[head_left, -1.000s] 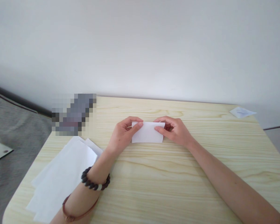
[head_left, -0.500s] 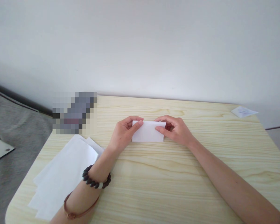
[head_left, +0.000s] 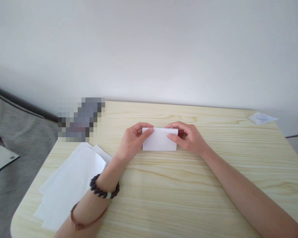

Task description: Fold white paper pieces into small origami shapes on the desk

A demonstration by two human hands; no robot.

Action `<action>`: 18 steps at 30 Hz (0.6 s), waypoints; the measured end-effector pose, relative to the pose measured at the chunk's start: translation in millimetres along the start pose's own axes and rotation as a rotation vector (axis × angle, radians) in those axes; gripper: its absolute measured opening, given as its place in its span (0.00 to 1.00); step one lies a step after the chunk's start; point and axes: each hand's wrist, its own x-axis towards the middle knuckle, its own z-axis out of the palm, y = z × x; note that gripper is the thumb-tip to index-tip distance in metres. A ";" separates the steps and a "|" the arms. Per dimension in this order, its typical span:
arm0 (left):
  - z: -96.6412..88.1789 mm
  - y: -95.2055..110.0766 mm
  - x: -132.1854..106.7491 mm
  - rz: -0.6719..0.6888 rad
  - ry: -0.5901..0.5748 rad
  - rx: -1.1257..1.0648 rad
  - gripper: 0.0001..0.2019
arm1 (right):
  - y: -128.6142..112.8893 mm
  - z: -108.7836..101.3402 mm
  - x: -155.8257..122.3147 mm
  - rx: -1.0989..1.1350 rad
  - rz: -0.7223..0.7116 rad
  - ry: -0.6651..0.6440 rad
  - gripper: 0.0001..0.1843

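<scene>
Pale wood table [head_left: 188,185], frame centre: left hand [head_left: 131,143] and right hand [head_left: 191,138] pinch the folded paper [head_left: 159,140] by its short ends; likely light, limp, easily creased.

white folded paper [head_left: 159,140], pale wood-grain table [head_left: 188,185]

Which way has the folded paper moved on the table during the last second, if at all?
No. The folded paper keeps its place against the far edge of the table; only the whole view shifted slightly to the right.
</scene>
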 end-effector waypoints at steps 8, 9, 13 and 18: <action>0.9 1.2 -2.1 -0.011 -0.048 0.037 0.19 | -6.3 6.4 -0.4 -0.142 -0.065 0.071 0.11; 1.1 1.7 -2.4 -0.017 -0.045 0.043 0.19 | -6.7 6.7 -0.2 -0.147 -0.072 0.069 0.10; 1.7 3.4 -2.8 -0.020 -0.039 0.067 0.19 | -6.4 6.2 1.4 -0.124 -0.058 0.064 0.09; 2.0 3.3 -2.1 -0.009 -0.044 0.055 0.18 | -4.6 5.4 2.5 -0.118 -0.065 0.064 0.09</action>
